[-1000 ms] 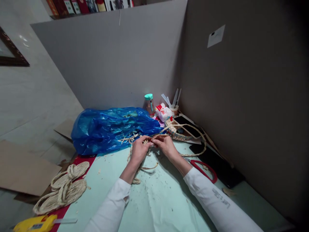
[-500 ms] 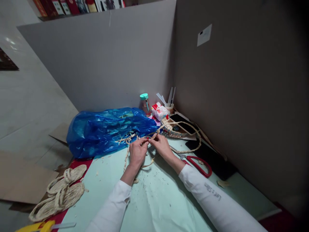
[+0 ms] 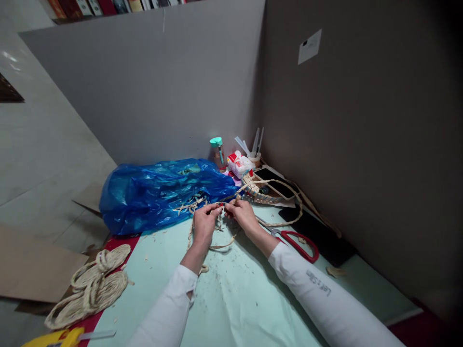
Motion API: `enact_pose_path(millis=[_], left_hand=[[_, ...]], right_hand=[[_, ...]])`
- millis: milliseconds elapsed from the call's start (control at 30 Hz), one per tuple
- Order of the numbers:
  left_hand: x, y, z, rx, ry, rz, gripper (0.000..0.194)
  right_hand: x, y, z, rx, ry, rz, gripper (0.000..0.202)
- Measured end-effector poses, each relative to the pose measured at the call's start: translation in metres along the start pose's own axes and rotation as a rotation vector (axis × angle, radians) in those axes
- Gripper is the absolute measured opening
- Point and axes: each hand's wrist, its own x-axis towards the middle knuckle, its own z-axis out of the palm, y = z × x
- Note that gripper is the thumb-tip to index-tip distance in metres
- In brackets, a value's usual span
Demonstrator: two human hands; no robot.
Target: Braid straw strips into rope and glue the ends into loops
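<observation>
Left hand point(image 3: 204, 225): fingertips pinched on a straw cord point(image 3: 278, 224), in front of the blue bag point(image 3: 155, 200).
Right hand point(image 3: 244, 216): pinching the cord beside the left.
Loop: spreads right of the bag.
Scissors point(image 3: 289, 234): right of the bag, near the loop.
Risk: tugging might snag cord on scissors.

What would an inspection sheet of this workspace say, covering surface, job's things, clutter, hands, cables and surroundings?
Surface: pale green sheet, creased, dark specks and scraps on it.
Job's things: braided cord, looped out beyond the right hand; coiled braid at the left edge; red-handled scissors beside the right forearm.
Clutter: blue plastic bag, teal-lidded jar, black flat item; yellow tool, cut off by the frame.
Hands: left hand and right hand close together, fingertips pinching cord strands.
Cables: nothing seen.
Surroundings: grey panels behind and right; books above.
</observation>
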Motion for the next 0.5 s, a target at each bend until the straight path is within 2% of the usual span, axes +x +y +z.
enact_pose_path(millis=[167,500], left_hand=[[0.000,-0.003,-0.001,-0.114,0.008,-0.088,0.016],[-0.001,0.004,-0.003,-0.245,-0.117,-0.178,0.026]], right_hand=[[-0.006,-0.004,0.002,-0.079,-0.052,-0.030,0.026],[-0.025,-0.024,-0.006,-0.314,0.113,-0.248,0.017]])
